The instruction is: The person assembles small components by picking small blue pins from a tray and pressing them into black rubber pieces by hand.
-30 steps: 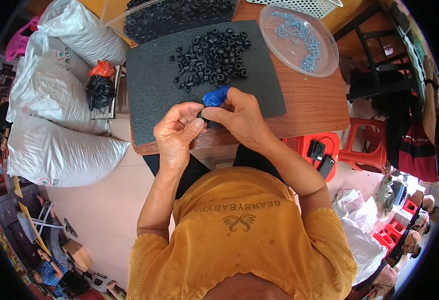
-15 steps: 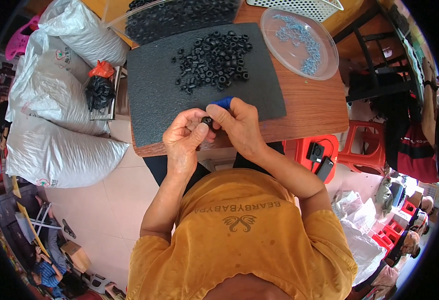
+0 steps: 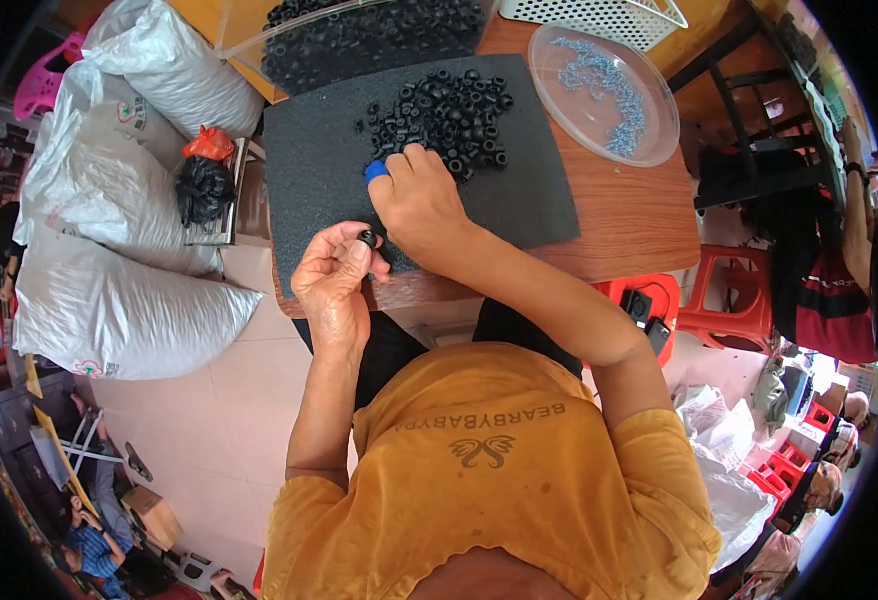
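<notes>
My left hand (image 3: 336, 280) pinches a small black ring-shaped part (image 3: 367, 238) between thumb and fingertips, above the near edge of the dark mat (image 3: 309, 160). My right hand (image 3: 421, 205) reaches over the mat, its back turned up and its fingers bent down at the near left side of the pile of small black parts (image 3: 459, 115). A blue finger cover (image 3: 376, 170) shows on one of its fingers. The fingertips are mostly hidden, so whatever they hold cannot be made out.
Behind the mat stands a clear bin (image 3: 379, 45) full of black parts. A round clear tray (image 3: 659, 135) with small light-blue pieces sits right, near a white perforated basket (image 3: 599, 18). White sacks (image 3: 129, 310) line the left; red stools (image 3: 729, 300) stand right.
My right hand has left the part it held together with my left and moved forward and left to the pile. My left hand has shifted slightly left, still pinching the black part.
</notes>
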A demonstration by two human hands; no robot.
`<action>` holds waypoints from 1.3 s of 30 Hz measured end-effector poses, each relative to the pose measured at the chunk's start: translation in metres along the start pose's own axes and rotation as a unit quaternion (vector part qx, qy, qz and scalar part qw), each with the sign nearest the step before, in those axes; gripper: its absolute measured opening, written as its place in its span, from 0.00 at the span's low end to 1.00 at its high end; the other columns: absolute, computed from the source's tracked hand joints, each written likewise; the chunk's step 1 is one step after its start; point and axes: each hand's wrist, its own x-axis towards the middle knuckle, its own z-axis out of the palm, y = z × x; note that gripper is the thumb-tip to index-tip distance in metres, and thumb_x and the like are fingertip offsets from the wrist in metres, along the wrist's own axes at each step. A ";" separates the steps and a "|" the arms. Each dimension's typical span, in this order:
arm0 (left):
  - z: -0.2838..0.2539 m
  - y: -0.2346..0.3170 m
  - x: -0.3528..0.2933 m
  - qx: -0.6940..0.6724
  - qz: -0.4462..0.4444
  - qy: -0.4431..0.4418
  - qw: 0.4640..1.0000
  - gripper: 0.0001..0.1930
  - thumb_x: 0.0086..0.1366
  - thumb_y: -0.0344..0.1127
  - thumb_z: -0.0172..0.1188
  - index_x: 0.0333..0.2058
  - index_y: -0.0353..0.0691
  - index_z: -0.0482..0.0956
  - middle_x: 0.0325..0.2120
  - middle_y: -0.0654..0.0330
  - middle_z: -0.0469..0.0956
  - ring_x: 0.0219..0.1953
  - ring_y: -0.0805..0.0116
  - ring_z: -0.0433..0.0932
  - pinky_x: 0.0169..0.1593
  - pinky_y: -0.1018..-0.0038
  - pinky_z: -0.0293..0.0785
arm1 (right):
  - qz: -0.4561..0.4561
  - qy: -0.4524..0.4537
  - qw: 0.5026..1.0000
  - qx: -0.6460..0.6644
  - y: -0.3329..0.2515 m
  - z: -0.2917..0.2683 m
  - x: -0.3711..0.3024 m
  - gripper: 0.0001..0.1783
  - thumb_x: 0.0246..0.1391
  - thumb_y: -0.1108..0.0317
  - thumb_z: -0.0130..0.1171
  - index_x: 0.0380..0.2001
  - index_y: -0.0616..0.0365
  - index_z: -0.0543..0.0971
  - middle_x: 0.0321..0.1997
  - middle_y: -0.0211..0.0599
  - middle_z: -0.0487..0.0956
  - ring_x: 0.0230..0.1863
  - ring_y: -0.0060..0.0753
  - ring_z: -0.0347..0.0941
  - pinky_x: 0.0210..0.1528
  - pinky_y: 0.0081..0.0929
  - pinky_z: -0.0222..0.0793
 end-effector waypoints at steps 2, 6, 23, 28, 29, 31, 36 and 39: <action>0.001 0.000 0.001 0.002 0.001 0.000 1.000 0.09 0.58 0.26 0.59 0.38 0.30 0.74 0.28 0.53 0.78 0.22 0.72 0.75 0.25 0.79 0.72 | 0.004 -0.005 1.000 -0.006 0.001 0.004 -0.002 0.10 0.28 0.71 0.58 0.18 0.59 0.69 0.23 0.42 0.68 0.29 0.43 0.64 0.30 0.36 0.61; 0.002 -0.001 0.003 -0.002 -0.002 0.010 1.000 0.08 0.59 0.26 0.58 0.38 0.30 0.73 0.29 0.53 0.78 0.22 0.71 0.75 0.25 0.78 0.72 | 0.082 0.017 0.990 0.112 -0.003 -0.008 -0.008 0.06 0.36 0.76 0.58 0.19 0.61 0.70 0.22 0.40 0.67 0.28 0.44 0.64 0.26 0.35 0.61; 0.037 -0.004 0.001 -0.064 -0.101 0.009 0.993 0.06 0.59 0.21 0.55 0.37 0.31 0.73 0.28 0.60 0.76 0.24 0.78 0.72 0.28 0.84 0.69 | 0.024 0.152 0.981 0.121 -0.025 -0.052 -0.041 0.08 0.31 0.78 0.59 0.20 0.67 0.72 0.33 0.44 0.75 0.29 0.41 0.70 0.26 0.32 0.68; 0.044 -0.007 -0.004 -0.042 -0.076 0.022 0.996 0.07 0.59 0.20 0.55 0.37 0.31 0.73 0.28 0.60 0.76 0.24 0.78 0.72 0.28 0.84 0.70 | 0.057 0.143 0.980 0.124 -0.026 -0.059 -0.046 0.10 0.30 0.76 0.59 0.23 0.65 0.74 0.34 0.44 0.74 0.31 0.42 0.69 0.29 0.33 0.67; 0.046 -0.008 -0.006 -0.034 -0.063 0.018 0.997 0.07 0.59 0.20 0.55 0.37 0.31 0.73 0.28 0.61 0.76 0.24 0.78 0.72 0.28 0.84 0.70 | 0.071 0.136 0.981 0.122 -0.027 -0.059 -0.048 0.12 0.29 0.73 0.60 0.25 0.63 0.74 0.34 0.44 0.73 0.32 0.42 0.68 0.30 0.34 0.66; 0.049 -0.010 -0.009 -0.027 -0.047 0.005 0.999 0.07 0.59 0.21 0.55 0.38 0.31 0.72 0.28 0.60 0.76 0.24 0.78 0.73 0.27 0.83 0.71 | 0.107 0.115 0.978 0.139 -0.028 -0.071 -0.046 0.12 0.31 0.74 0.60 0.26 0.62 0.75 0.33 0.43 0.73 0.31 0.42 0.68 0.28 0.33 0.66; 0.053 -0.012 -0.016 -0.027 -0.027 -0.060 0.997 0.11 0.58 0.25 0.60 0.40 0.30 0.71 0.32 0.60 0.77 0.29 0.77 0.74 0.34 0.84 0.72 | 0.156 0.112 0.961 0.196 -0.023 -0.083 -0.047 0.11 0.34 0.76 0.62 0.27 0.61 0.76 0.30 0.41 0.74 0.29 0.42 0.69 0.25 0.32 0.66; 0.055 -0.017 -0.016 -0.012 -0.028 -0.078 0.996 0.09 0.60 0.24 0.56 0.40 0.30 0.71 0.28 0.59 0.76 0.23 0.76 0.74 0.26 0.83 0.73 | 0.174 0.089 0.959 0.203 -0.024 -0.091 -0.051 0.13 0.33 0.81 0.65 0.28 0.62 0.76 0.32 0.41 0.75 0.29 0.43 0.69 0.27 0.31 0.67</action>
